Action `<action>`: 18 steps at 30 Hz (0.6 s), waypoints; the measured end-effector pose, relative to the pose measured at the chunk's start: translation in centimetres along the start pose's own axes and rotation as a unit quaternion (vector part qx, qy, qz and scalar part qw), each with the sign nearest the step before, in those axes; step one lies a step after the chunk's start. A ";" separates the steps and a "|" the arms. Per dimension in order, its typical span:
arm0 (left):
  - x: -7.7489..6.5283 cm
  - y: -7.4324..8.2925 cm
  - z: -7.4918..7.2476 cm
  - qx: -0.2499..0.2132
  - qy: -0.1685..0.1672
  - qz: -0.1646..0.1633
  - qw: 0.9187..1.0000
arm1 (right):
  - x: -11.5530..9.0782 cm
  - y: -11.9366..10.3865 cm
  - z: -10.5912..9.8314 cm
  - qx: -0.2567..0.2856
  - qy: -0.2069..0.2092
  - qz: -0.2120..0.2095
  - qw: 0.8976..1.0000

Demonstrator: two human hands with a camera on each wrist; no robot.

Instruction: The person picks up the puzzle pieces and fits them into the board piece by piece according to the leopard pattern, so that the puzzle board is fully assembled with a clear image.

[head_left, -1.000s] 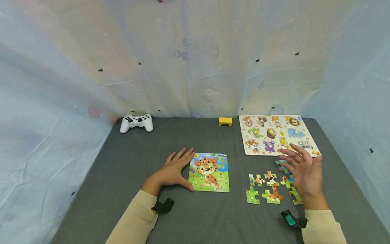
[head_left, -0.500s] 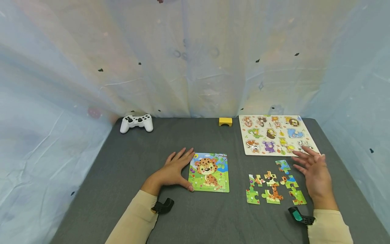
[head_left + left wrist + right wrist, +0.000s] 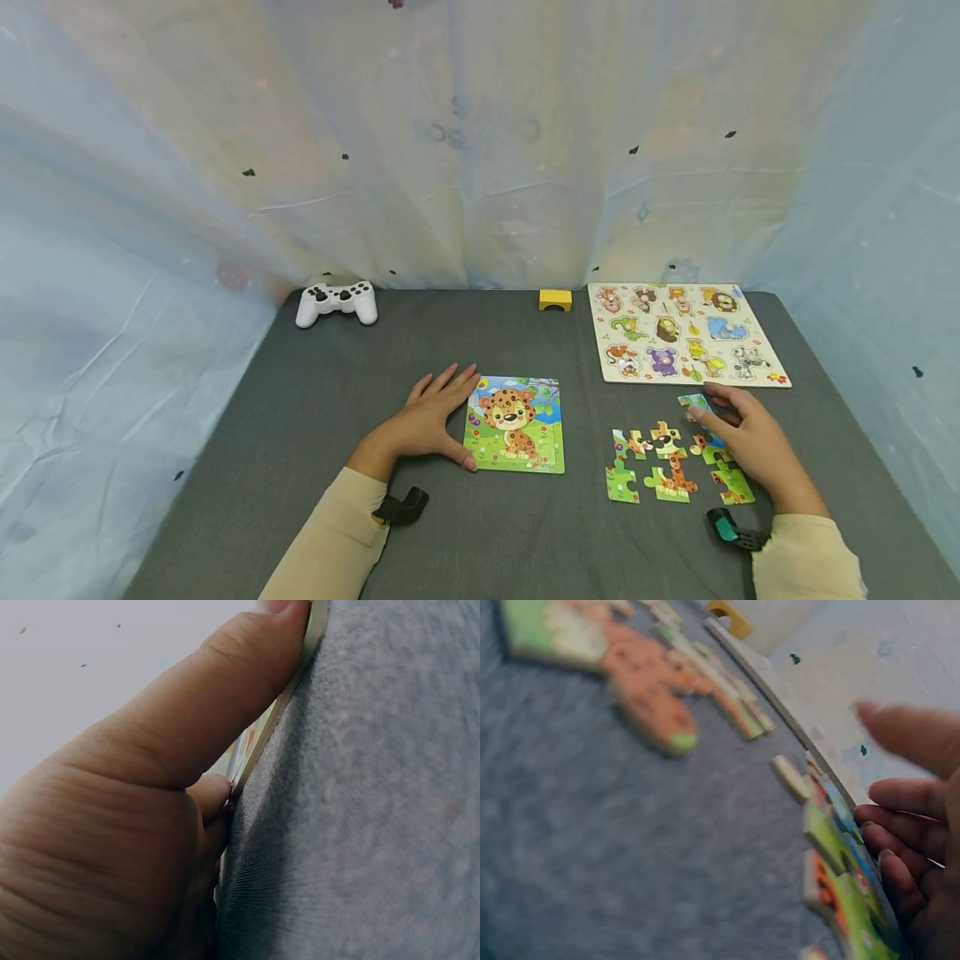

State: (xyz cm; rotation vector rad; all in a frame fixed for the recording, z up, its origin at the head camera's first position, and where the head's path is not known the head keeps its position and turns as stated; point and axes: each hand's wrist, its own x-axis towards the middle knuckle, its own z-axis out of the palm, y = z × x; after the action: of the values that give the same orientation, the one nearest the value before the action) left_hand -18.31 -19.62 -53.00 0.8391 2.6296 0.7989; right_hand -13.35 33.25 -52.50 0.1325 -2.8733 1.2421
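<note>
In the head view a square leopard puzzle board [image 3: 513,425] lies flat on the grey cloth. My left hand [image 3: 429,421] rests at its left side, fingers spread, thumb [image 3: 217,690] on the lower left edge. To the right lie loose jigsaw pieces: a green and purple pair [image 3: 622,479], a leopard group [image 3: 671,490] and a right-hand column [image 3: 733,483]. Over the top of that column is my right hand [image 3: 757,442], palm down. Its fingers reach beside the blue piece [image 3: 696,401] and partly hide it. In the right wrist view its thumb [image 3: 907,735] stands apart from the fingers, nothing pinched between.
Behind the loose pieces lies a white animal peg board [image 3: 682,337]. A yellow arch block [image 3: 555,300] and a white game controller [image 3: 336,303] stand at the back edge of the grey table [image 3: 465,533]. Pale curtains [image 3: 480,150] hang around it.
My right hand first drew back to the right, baring the right column of pieces. It has since turned palm down and come left over the column's top. My left hand has stayed still.
</note>
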 end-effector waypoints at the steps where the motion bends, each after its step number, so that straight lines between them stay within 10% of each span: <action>1: 0.0 0.0 0.0 0.000 0.000 0.000 1.000 | 0.0 0.0 0.1 -0.015 0.001 -0.002 1.000; 7: -0.2 0.4 -0.2 0.001 0.000 0.002 1.000 | 0.2 -0.1 0.8 -0.085 0.040 0.006 0.996; 18: -0.3 1.0 -0.6 -0.003 -0.007 -0.004 1.000 | 0.1 -0.7 1.4 -0.056 0.052 0.017 0.997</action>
State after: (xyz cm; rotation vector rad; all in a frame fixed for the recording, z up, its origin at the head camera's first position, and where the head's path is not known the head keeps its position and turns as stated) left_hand -17.84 -19.37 -51.91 0.8284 2.6149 0.7967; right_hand -13.38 31.76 -52.93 0.0178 -2.8576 1.0565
